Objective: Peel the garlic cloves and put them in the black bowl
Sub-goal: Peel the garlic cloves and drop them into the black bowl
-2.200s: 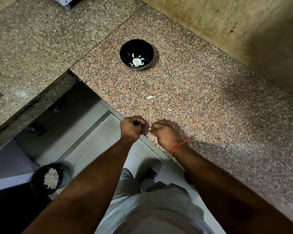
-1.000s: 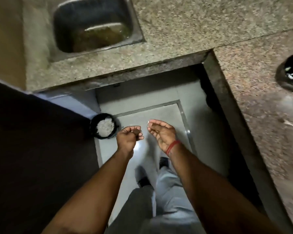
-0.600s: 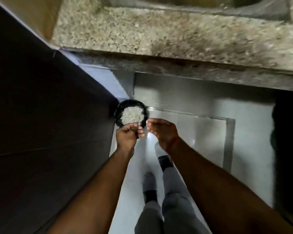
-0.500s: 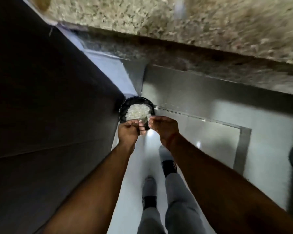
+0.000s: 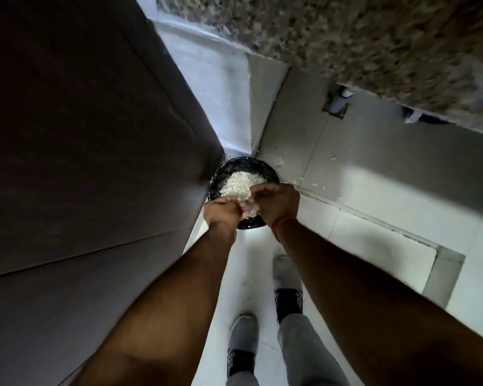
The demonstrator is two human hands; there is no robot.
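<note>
My left hand (image 5: 223,211) and my right hand (image 5: 276,203) meet fingertip to fingertip low over a black bin (image 5: 267,169) on the floor. Both have curled fingers and pinch a small pale piece of garlic (image 5: 252,212) between them; I cannot tell whether it is clove or skin. The bin holds a heap of white garlic skins (image 5: 239,183). A red thread circles my right wrist. The black bowl is out of view.
A dark panel (image 5: 81,135) rises close on the left, touching the bin. The speckled stone counter (image 5: 374,51) overhangs at the top right. Loose skin flakes (image 5: 279,162) lie on the pale floor tiles. My two shoes (image 5: 287,285) stand behind the bin.
The view swung from the counter and black bowl down to the floor bin. Both hands moved over the bin, and my right hand turned from palm-up to fingers curled against the left.
</note>
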